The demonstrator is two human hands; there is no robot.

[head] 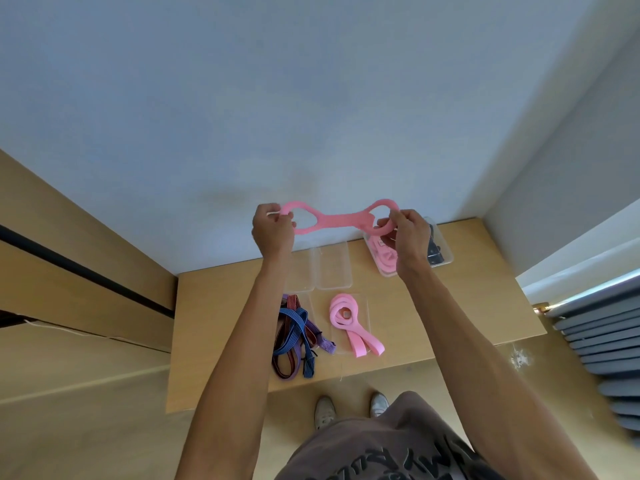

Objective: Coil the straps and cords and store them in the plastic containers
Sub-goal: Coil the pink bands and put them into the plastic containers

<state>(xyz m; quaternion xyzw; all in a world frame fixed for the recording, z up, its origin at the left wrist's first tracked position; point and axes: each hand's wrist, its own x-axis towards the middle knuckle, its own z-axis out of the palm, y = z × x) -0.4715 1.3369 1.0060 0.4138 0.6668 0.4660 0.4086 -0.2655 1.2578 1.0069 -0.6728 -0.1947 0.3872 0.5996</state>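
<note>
Both hands up at chest height above the wooden table point(450, 306), stretching one pink strap point(334, 221) between them. Left hand point(273, 230) has fingers curled round the strap's left loop; right hand point(407, 237) pinches the right loop, thumb and fingers closed on it. Strap runs roughly level from hand to hand, a loop open at each end, middle section flat and taut — not touching anything below.

Below and between the hands: two clear plastic containers point(334, 268) side by side on the table, nothing visible inside them. The left one is partly hidden behind the left wrist.

Behind the right hand, at the far edge of the table: another clear container point(445, 258) holding pink straps and something dark; most of it is covered by the hand, so contents can't be told exactly.

Nearer the person, under the forearms: a coiled pink strap point(346, 320) lying in a shallow clear tray point(363, 303), two tail ends sticking out over the near edge onto the table. Just left of it, under the left forearm, a loose pile of striped straps point(298, 337) — blue, purple and dark red — uncoiled, draped over each other, apparently over another clear tray, though I can't tell for sure.

Pale wall point(242, 116) behind the hands.
</note>
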